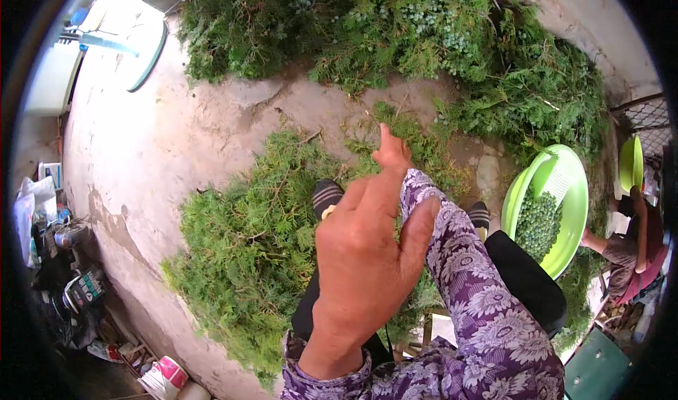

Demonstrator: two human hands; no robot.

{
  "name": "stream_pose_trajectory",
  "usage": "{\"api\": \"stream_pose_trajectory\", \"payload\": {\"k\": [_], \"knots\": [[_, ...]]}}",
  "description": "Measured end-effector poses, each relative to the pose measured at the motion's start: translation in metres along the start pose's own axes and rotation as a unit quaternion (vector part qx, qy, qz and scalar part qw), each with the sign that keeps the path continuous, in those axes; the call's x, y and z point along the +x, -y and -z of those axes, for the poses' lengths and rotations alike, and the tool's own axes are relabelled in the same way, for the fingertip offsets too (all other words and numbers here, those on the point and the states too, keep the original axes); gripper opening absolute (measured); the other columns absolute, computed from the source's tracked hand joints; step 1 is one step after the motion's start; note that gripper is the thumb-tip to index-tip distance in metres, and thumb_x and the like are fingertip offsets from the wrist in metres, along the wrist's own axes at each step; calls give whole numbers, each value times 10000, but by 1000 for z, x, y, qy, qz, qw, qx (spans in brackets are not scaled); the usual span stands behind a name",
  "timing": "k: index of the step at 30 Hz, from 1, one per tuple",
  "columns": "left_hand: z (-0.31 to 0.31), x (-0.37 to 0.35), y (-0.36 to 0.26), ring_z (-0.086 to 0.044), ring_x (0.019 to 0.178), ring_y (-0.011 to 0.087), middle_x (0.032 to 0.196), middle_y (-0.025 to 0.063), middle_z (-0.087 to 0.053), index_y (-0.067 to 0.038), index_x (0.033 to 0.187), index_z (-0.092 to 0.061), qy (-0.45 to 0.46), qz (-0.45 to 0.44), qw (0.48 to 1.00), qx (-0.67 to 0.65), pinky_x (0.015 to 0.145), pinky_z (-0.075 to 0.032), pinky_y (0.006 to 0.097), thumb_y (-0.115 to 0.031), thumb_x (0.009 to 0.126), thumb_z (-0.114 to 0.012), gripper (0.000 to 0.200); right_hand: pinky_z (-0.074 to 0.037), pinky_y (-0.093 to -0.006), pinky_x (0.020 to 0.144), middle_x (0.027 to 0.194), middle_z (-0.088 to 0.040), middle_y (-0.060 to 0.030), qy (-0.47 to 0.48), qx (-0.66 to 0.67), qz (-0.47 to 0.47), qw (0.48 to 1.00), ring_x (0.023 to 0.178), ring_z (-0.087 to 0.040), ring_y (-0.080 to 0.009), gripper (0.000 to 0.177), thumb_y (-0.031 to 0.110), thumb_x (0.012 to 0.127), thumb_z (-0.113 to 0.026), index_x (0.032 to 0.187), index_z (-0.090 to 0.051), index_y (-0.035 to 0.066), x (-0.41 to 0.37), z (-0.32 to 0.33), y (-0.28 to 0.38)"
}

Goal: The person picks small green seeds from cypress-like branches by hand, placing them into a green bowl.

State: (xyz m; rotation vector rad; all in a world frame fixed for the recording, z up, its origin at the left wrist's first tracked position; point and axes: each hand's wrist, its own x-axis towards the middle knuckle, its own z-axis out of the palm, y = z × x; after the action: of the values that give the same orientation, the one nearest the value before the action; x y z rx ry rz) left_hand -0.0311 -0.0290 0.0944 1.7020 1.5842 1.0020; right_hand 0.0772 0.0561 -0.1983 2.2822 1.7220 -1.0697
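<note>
My left hand (pixel 364 248) is raised close to the camera, back of the hand up, its thumb held apart from the fingers. I see nothing held in it. Just beyond, my right hand (pixel 393 150) reaches forward from a purple flowered sleeve, with one finger stretched out; the left hand partly overlaps it and nothing shows in its grasp. Below both hands lies a heap of cut evergreen branches (pixel 247 259) on the floor. To the right, a light green basin (pixel 575 220) holds many small green cones (pixel 538 223) and leans by my knee.
A larger pile of evergreen branches (pixel 424 32) lines the wall ahead. At the right edge another person (pixel 639 237) sits near a yellow-green basin (pixel 631 163). Clutter and a pink-and-white tub (pixel 169 372) stand at left. A round-based stand (pixel 148 57) is at upper left.
</note>
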Motion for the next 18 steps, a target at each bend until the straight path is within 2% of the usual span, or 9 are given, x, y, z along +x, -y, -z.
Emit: {"api": "stream_pose_trajectory", "payload": {"k": [1, 5, 6, 10, 12, 13, 15, 16, 18], "knots": [[0, -2, -1, -584, 571, 133, 730, 101, -587, 20, 920, -589, 11, 6, 1000, -2, 528, -454, 234, -86, 693, -673, 264, -447, -410, 797, 1011, -579, -155, -18, -9, 31, 999, 937, -564, -294, 523, 176, 729, -630, 1192, -405, 84, -1, 1, 1], [2, -4, 1, -590, 579, 141, 740, 106, -588, 22, 926, -584, 21, 10, 1000, 20, 531, -457, 238, -90, 699, -669, 267, -446, -420, 799, 978, -577, -175, 30, -24, 30, 999, 938, -556, -311, 469, 215, 717, -639, 1112, -449, 49, 9, -3, -8], [2, -4, 2, -590, 579, 141, 740, 106, -588, 22, 926, -584, 19, 8, 1000, 20, 531, -457, 238, -90, 699, -669, 267, -447, -426, 792, 975, -576, -180, 9, 5, 32, 999, 932, -553, -326, 383, 203, 719, -627, 1042, -495, 43, 8, -4, -9], [3, -2, 2, -591, 586, 143, 743, 106, -593, 28, 926, -581, 19, 19, 999, 20, 532, -457, 240, -103, 714, -659, 261, -448, -434, 790, 970, -577, -178, 13, -22, 21, 999, 926, -552, -332, 278, 170, 719, -606, 954, -541, 37, 9, -2, -13], [5, 0, 0, -590, 587, 143, 743, 106, -596, 32, 925, -580, 24, 13, 999, 21, 533, -457, 241, -105, 720, -654, 258, -448, -426, 697, 876, -573, -173, 12, -39, 34, 999, 814, -563, -315, 171, 150, 723, -577, 833, -549, 21, 7, 8, -20], [5, 0, 2, -585, 585, 135, 741, 104, -599, 37, 928, -581, 10, 21, 1000, 10, 536, -456, 238, -108, 726, -652, 259, -448, -426, 697, 876, -573, -173, 6, -44, 33, 998, 814, -563, -315, 171, 150, 723, -577, 833, -549, 21, 4, 15, -26], [6, 0, 2, -580, 584, 126, 740, 102, -602, 42, 931, -581, -8, 25, 1000, -10, 539, -455, 235, -111, 732, -649, 260, -407, -416, 592, 739, -531, -165, -25, -16, 75, 997, 660, -522, -295, 154, 149, 736, -548, 761, -518, 0, -5, 29, -44], [5, -1, 1, -574, 589, 115, 735, 99, -604, 44, 935, -582, -11, 30, 999, -32, 543, -454, 231, -116, 737, -649, 264, -362, -391, 531, 617, -446, -140, -38, 24, 80, 996, 554, -452, -261, 175, 158, 738, -543, 700, -487, -3, -9, 37, -55], [2, -3, 2, -560, 609, 93, 725, 88, -608, 50, 946, -583, -9, 39, 996, -81, 562, -451, 224, -139, 753, -646, 278, -367, -375, 528, 607, -453, -121, -42, 69, 76, 994, 549, -453, -235, 185, 166, 732, -562, 694, -494, -3, -30, 66, -71]]}}
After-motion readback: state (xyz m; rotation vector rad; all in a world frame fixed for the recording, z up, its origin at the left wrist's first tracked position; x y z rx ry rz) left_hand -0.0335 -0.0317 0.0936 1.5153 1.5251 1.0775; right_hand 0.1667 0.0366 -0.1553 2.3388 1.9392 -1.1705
